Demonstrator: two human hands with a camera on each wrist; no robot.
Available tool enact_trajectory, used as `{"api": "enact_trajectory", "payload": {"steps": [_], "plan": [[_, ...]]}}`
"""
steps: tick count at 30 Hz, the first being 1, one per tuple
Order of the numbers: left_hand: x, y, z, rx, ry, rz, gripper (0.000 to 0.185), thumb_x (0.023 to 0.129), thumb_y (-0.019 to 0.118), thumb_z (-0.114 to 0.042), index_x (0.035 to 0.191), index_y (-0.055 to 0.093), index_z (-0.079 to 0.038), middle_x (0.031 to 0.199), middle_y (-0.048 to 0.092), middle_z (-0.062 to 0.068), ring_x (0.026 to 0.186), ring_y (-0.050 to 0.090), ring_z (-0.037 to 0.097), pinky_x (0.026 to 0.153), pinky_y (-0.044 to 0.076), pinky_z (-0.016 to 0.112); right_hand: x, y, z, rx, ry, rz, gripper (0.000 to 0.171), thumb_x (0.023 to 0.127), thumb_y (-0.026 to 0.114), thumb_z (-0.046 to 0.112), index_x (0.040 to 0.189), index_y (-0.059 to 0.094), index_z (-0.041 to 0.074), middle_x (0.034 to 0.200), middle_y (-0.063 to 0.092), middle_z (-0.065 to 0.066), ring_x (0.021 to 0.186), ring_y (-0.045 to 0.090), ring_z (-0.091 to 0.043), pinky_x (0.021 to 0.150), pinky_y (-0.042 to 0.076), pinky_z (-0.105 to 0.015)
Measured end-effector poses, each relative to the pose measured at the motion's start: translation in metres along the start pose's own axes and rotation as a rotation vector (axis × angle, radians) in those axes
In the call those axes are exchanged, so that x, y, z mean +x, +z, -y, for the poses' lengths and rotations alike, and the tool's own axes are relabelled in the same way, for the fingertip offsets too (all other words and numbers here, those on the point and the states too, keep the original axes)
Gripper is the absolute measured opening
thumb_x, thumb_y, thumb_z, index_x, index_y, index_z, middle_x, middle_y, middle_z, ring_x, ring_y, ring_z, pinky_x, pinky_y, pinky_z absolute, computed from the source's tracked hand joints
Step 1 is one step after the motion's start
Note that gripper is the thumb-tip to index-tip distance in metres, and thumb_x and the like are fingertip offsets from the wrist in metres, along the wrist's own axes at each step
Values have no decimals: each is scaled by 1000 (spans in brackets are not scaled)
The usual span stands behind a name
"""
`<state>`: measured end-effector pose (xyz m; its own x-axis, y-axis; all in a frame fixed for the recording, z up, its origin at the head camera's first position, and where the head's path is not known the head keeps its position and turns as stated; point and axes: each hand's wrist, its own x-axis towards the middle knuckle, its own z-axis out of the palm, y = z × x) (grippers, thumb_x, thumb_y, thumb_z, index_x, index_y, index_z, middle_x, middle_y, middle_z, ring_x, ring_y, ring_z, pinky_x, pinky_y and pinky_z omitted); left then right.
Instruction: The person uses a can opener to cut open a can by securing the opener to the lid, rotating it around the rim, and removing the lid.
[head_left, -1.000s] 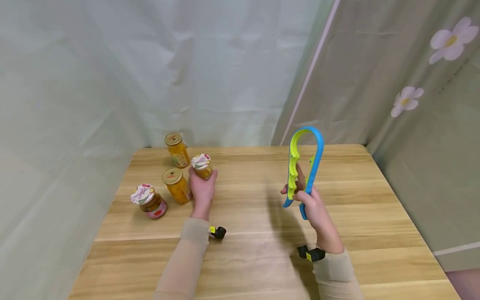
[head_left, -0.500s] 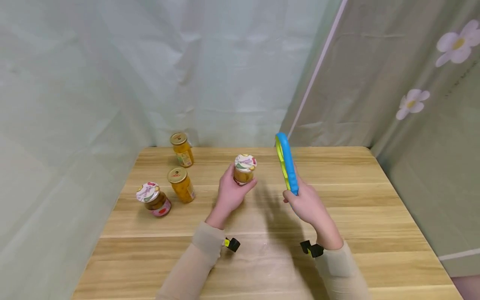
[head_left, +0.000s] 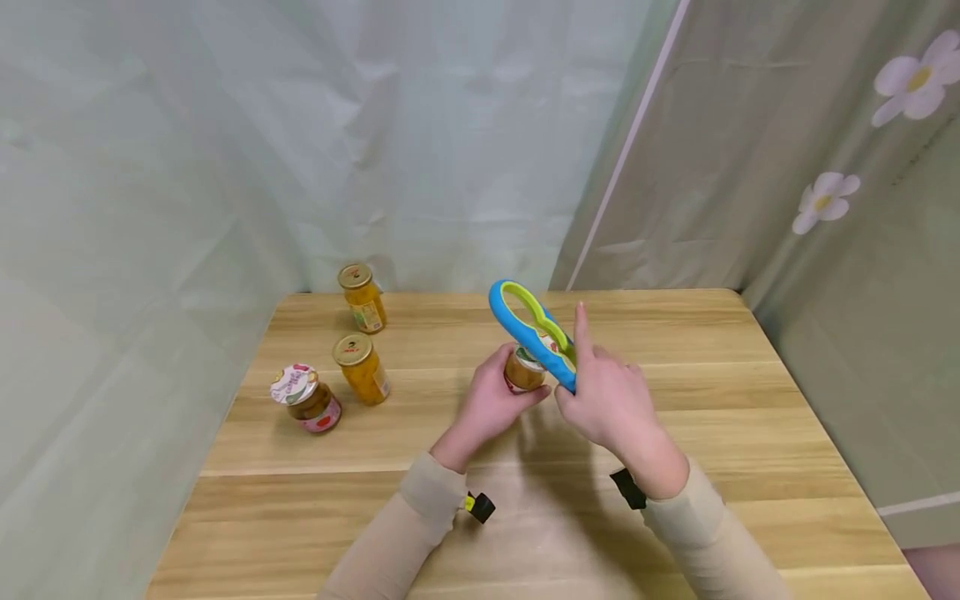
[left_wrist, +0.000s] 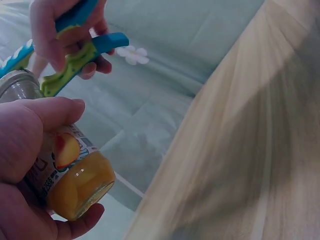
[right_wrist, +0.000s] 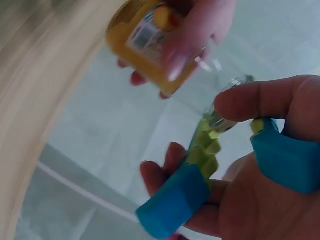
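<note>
On wrist views, jar (left_wrist: 70, 175) label

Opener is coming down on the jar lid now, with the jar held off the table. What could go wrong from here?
1. The left hand holds the jar in the air, tilted; if the lid gives suddenly, the fruit inside may spill.
2. The right hand grips the jar opener only at its handle end, so its loop could sit crooked on the lid and slip.
3. A slip could knock the three jars on the table.
</note>
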<state>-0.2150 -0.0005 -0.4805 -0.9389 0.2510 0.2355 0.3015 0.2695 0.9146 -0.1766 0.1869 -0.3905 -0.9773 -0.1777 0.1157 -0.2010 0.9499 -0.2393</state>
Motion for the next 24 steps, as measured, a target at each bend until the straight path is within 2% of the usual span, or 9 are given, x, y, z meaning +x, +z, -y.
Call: {"api": "enact_trajectory", "payload": {"steps": [2,5,11,14,19,21,24], "plan": [[0,2,1,3,15,6,67,86,92,-19,144,58,-13,134,68,4,123,65,21,106,53,43,-4,-2,4,-41,-10,-1,115,90,71,34,171,-6,11,94,66,-12,82,66,-32,76,54,-59],[0,5,3,16,38,4,67,87,92,-18,145,59,-14,138,66,5,128,64,24,109,52,44,-8,-6,12,-124,-26,-7,112,87,70,31,172,1,8,89,64,-11,84,66,-33,72,51,-58],[-1,9,5,20,10,-9,66,85,90,-8,143,58,-6,136,64,12,127,62,27,110,50,47,-10,-6,29,-266,-70,-11,107,81,67,29,172,14,7,88,60,-15,86,62,-34,63,47,-53],[0,10,7,12,21,-48,66,84,88,-1,142,57,-3,136,63,13,127,62,27,110,50,47,-7,-5,32,-248,-75,5,108,79,68,30,172,16,8,94,61,-16,88,62,-34,62,49,-53],[2,10,11,7,104,-140,61,84,87,0,138,61,-8,135,63,8,128,60,23,112,48,48,-5,-4,28,-118,-20,52,112,83,70,30,173,6,11,110,63,-18,96,63,-35,68,52,-57],[1,10,12,12,130,-177,60,84,88,-1,137,62,-9,134,64,6,128,59,22,111,48,48,-6,-2,25,-75,-2,42,112,83,71,31,173,7,12,111,63,-18,93,63,-35,68,52,-56],[0,10,13,22,145,-231,60,83,89,0,135,62,-9,132,65,5,127,59,22,110,47,48,-6,3,23,-41,-8,-5,108,83,74,30,172,16,11,105,64,-16,82,63,-31,65,52,-52]]}}
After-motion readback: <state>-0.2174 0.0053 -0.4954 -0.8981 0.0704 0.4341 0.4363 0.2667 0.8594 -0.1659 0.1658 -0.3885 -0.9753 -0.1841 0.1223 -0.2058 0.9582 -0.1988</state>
